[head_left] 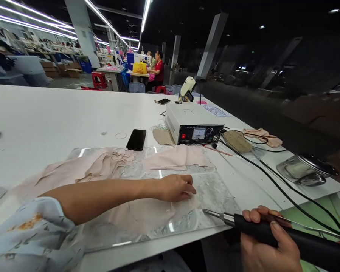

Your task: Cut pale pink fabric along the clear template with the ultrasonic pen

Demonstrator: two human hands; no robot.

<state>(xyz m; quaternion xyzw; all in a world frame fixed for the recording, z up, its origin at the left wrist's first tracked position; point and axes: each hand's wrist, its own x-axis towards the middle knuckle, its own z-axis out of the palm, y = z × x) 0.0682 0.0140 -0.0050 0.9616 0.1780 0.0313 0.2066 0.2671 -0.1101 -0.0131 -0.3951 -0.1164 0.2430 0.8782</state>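
Note:
My left hand (177, 187) reaches across the clear mat (218, 189), its fingers curled in a pinch at the right end of a thin, pale pink fabric piece (147, 213). In my right hand (269, 241) is an ultrasonic cutter handpiece (257, 228) with a black grip. Its metal tip points left, just right of the fabric and apart from it. A slim metal tool (303, 224), perhaps tweezers or scissors, also lies within the right hand; its kind is partly hidden. Behind my left hand is a folded pink fabric stack (178, 156); more pink pieces (93, 166) lie left.
A control box (198, 130) with a dial stands at the back, its black cable (260, 166) running right. Around it are a black phone (136, 139), a brown pad (237, 141) and a clear jug (303, 170). People sit at sewing machines beyond the white table (59, 117).

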